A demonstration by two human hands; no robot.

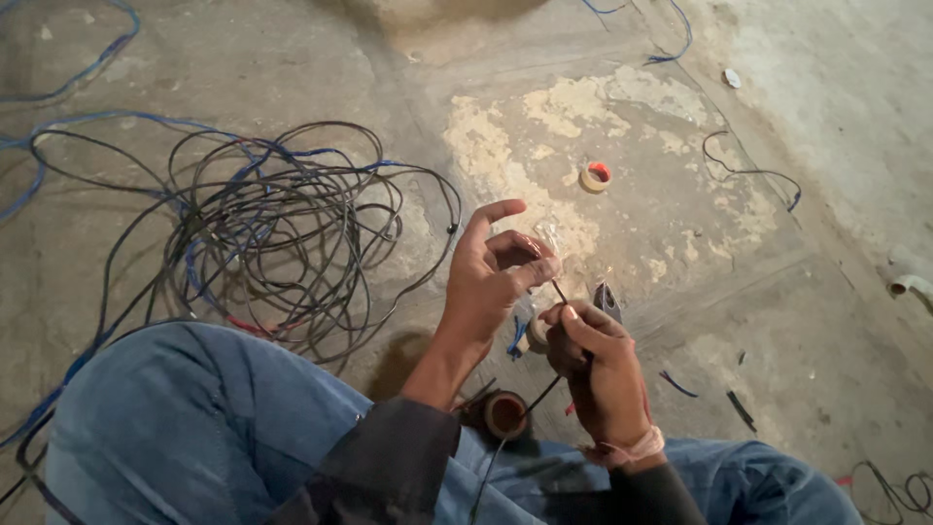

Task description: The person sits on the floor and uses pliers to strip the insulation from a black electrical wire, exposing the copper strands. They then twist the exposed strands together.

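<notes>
Right hand [598, 365] grip clamped on thin dark wire [544, 389]; wire end tilts up-left toward left hand [496, 277], fingertips pinched together at tip. Tape roll [505, 413] below.

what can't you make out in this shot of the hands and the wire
- Wire tip: head view, hidden between left hand fingertips.
- Items on the floor behind right hand: largely covered by it.
- Tape roll by the knee: dark, partly hidden by the forearm.
- Cable tangle: ends run off the left edge.
</notes>
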